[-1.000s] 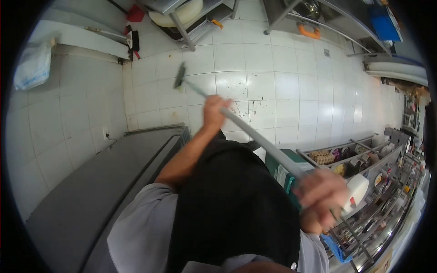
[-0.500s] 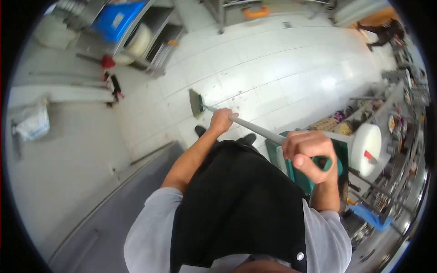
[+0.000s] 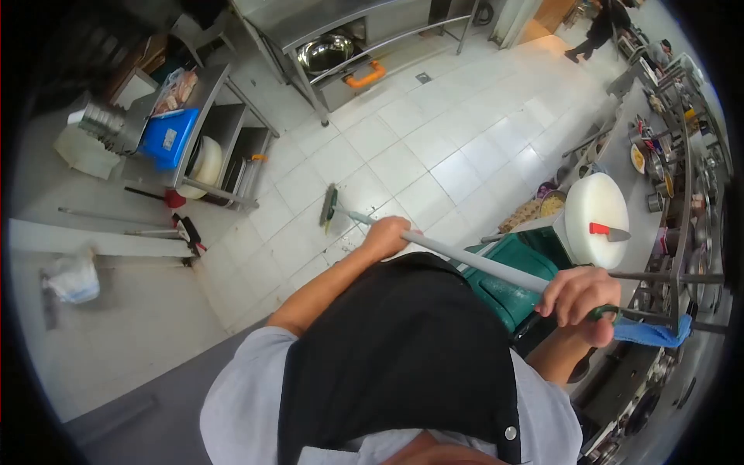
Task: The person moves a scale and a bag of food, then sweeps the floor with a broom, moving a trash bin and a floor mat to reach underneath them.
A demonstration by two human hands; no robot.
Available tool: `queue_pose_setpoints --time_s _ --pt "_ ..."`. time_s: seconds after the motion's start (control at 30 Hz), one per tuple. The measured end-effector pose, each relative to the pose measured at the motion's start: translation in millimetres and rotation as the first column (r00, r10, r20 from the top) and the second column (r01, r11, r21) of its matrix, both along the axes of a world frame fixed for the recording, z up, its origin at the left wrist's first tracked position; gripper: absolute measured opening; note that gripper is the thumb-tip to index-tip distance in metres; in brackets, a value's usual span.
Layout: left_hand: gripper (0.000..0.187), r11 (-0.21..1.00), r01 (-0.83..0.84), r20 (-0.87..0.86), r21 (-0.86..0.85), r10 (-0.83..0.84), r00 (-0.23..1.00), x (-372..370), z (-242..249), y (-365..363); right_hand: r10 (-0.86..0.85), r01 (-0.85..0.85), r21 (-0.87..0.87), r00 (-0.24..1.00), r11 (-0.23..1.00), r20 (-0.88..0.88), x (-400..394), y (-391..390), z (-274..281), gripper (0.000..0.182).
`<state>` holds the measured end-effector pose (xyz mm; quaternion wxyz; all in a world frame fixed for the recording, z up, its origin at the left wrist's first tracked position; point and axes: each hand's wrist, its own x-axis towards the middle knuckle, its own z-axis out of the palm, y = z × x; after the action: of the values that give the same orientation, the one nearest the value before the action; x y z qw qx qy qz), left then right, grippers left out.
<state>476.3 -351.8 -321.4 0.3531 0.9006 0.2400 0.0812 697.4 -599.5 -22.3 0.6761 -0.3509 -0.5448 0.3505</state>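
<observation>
A broom with a long grey handle (image 3: 477, 262) slants across in front of my black apron. My left hand (image 3: 387, 239) is wrapped round the handle's lower part. Nearer its top end, my right hand (image 3: 577, 298) grips the handle, with a bit of green at the tip showing by the thumb. The broom's green head (image 3: 329, 208) rests on the white tiled floor (image 3: 399, 167), where dark specks of dirt lie close by. Beneath the handle, beside my right forearm, stands a green bin (image 3: 508, 271).
On the right, a round white board (image 3: 597, 221) bears a red-handled knife (image 3: 610, 232). A blue cloth (image 3: 655, 332) hangs near my right hand. A steel shelf unit with a blue container (image 3: 168, 138) stands left. One person (image 3: 601, 32) is far right; another is beyond.
My view has tilted up and shows more of the room. My right hand has shifted right and down in view, and the handle lies flatter. Both hands keep hold of the broom.
</observation>
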Motion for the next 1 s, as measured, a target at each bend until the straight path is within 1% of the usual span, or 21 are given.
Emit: queue_pose_setpoints --time_s 0.07,0.13,0.17,0.2,0.23,0.3,0.4,0.43,0.47,0.5,0.53,0.6,0.63,0.73,0.77,0.8,0.83,0.9,0.93,0.97,1.0 --pt "0.044 0.992 -0.11 0.068 0.055 0.106 0.992 5.6 -14.1 26.8 0.007 -0.008 0.006 0.999 1.0 0.031 6.3 23.6 -6.8 0.05" --pt "0.041 0.96 -0.265 0.032 0.093 0.263 0.964 0.5 -21.0 51.8 0.037 -0.036 -0.036 0.999 0.999 0.035 14.7 57.6 -22.3 0.047" --pt "0.04 0.932 -0.339 0.031 0.131 0.338 0.941 -3.2 -25.5 65.4 -0.029 0.027 -0.099 0.999 0.995 -0.017 8.2 74.1 -33.7 0.042" --pt "0.035 0.886 -0.459 0.064 0.063 0.456 0.888 -10.4 -53.5 83.0 -0.03 0.033 -0.131 0.999 0.991 0.031 6.3 96.6 -47.5 0.033" --pt "0.033 0.849 -0.519 0.024 0.103 0.519 0.854 -19.5 -90.5 104.2 -0.015 0.044 -0.219 0.991 0.975 0.132 4.4 119.1 -65.7 0.028" --pt "0.037 0.818 -0.552 -0.127 0.164 0.572 0.81 -32.1 -163.7 153.0 0.05 0.022 -0.357 0.981 0.934 0.189 -9.5 173.4 -118.3 0.021" --pt "0.042 0.828 -0.539 -0.252 0.153 0.56 0.789 -10.0 -240.5 191.8 0.145 -0.05 -0.416 0.969 0.908 0.2 -2.9 228.7 -151.8 0.028" --pt "0.039 0.851 -0.524 -0.255 0.041 0.516 0.818 4.5 -232.2 182.6 0.099 0.018 -0.413 0.96 0.91 0.26 5.0 231.0 -138.6 0.027" --pt "0.036 0.889 -0.457 -0.206 0.024 0.452 0.868 20.8 -223.0 174.7 0.064 0.051 -0.434 0.968 0.899 0.244 22.1 231.9 -117.9 0.027" --pt "0.034 0.923 -0.384 -0.152 0.015 0.381 0.912 45.2 -184.9 173.4 0.022 0.086 -0.452 0.973 0.888 0.23 44.6 236.3 -95.7 0.027" --pt "0.031 0.951 -0.308 -0.098 0.009 0.307 0.947 67.3 -147.5 181.1 0.026 0.046 -0.355 0.98 0.934 0.196 69.3 245.8 -76.9 0.031" --pt "0.028 0.926 -0.326 0.096 0.191 0.313 0.945 104.6 -86.9 211.9 0.028 -0.014 -0.174 0.997 0.985 0.078 106.4 270.6 -52.3 0.038" --pt "0.027 0.898 -0.343 0.192 0.277 0.298 0.935 120.0 -76.6 226.8 0.037 -0.03 -0.144 0.998 0.989 0.05 118.0 286.8 -51.4 0.035" --pt "0.025 0.853 -0.518 0.052 0.066 0.515 0.856 136.3 -111.0 310.6 -0.036 0.09 -0.3 0.983 0.95 0.181 127.6 343.9 -82.4 0.03" --pt "0.024 0.854 -0.518 0.039 0.049 0.516 0.856 137.0 -141.8 341.0 -0.07 0.17 -0.379 0.962 0.91 0.264 123.5 363.2 -109.4 0.028" --pt "0.024 0.855 -0.518 0.026 0.033 0.517 0.855 135.9 -185.4 368.6 -0.032 0.083 -0.339 0.988 0.937 0.152 119.4 381.5 -157.0 0.02" --pt "0.023 0.855 -0.518 0.013 0.017 0.518 0.855 135.5 -221.2 379.6 -0.023 0.084 -0.343 0.984 0.935 0.178 115.2 380.8 -170.1 0.02" --pt "0.019 0.934 -0.348 -0.056 -0.076 0.345 0.937 153.1 -255.9 341.0 -0.058 0.137 -0.389 0.976 0.911 0.209 125.4 371.2 -154.3 0.021" --pt "0.02 0.95 -0.308 -0.048 -0.041 0.306 0.951 186.7 -222.3 317.3 -0.103 0.189 -0.429 0.971 0.883 0.215 143.9 363.8 -125.7 0.023" --pt "0.022 0.968 -0.244 0.122 -0.053 0.248 0.961 214.1 -212.9 304.6 -0.151 0.247 -0.396 0.954 0.884 0.257 167.1 357.1 -103.8 0.029" --pt "0.027 0.967 -0.199 -0.029 -0.159 0.197 0.98 241.8 -159.8 291.9 -0.188 0.294 -0.354 0.934 0.888 0.305 193.2 349.4 -85.1 0.035"
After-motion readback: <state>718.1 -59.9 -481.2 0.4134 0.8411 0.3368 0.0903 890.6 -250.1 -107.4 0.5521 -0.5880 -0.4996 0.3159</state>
